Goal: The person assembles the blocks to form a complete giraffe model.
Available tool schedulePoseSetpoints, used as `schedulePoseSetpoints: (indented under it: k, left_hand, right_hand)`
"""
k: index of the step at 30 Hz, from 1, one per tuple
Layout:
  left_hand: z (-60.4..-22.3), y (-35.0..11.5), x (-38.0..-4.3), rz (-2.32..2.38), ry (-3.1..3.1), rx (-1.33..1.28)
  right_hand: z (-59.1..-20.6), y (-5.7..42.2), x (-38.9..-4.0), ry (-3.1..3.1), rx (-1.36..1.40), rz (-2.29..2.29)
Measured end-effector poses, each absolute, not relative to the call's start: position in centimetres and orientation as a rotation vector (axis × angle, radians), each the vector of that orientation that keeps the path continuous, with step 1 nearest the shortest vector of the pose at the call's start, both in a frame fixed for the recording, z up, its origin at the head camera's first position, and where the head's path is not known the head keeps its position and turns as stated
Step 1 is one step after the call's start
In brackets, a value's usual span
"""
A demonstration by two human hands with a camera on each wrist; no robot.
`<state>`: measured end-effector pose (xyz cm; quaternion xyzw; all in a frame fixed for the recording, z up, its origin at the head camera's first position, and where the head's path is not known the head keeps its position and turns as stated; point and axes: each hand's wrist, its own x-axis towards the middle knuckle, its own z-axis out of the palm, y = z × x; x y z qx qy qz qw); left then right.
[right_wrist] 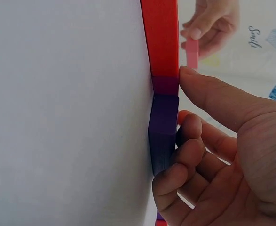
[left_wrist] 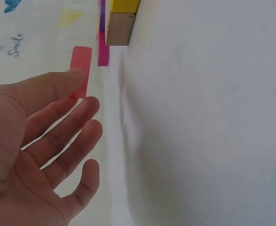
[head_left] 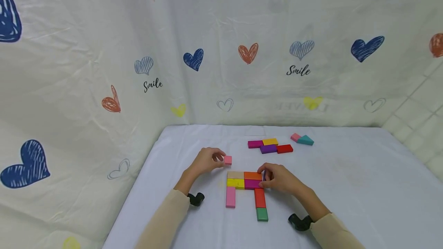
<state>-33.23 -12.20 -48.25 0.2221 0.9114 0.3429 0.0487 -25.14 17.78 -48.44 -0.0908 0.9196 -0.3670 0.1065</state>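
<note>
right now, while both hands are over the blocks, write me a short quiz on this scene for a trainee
1. Which hand pinches a small pink block?
2. True or false: the green block lies against the near end of a red block.
3. Which colour is the block right beside the teal block: (a) yellow, (b) pink or (c) purple?

Key: 1. The left hand. 2. True. 3. (b), the far pink block.

Head: above, facing forward-down, farthest
Left wrist: close along left hand (head_left: 207, 160)
Right wrist: close along right hand (head_left: 281, 179)
Shared: small pink block (head_left: 227, 160) (all three)
</note>
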Motion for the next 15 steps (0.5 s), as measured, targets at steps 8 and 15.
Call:
schedulePoseSetpoints:
  k: [8, 15]
  left_hand:
    - [-48.8, -13.7, -31.4, 1.034, 2.794, 0.65]
    - [-48.7, -14.9, -29.7, 0.985, 2.801, 0.654]
  right_hand:
    - [-48.6, 17.8, -25.1, 2.712, -0.265, -1.082]
    - [-48.4, 17.8, -25.0, 2.709, -0.269, -1.08]
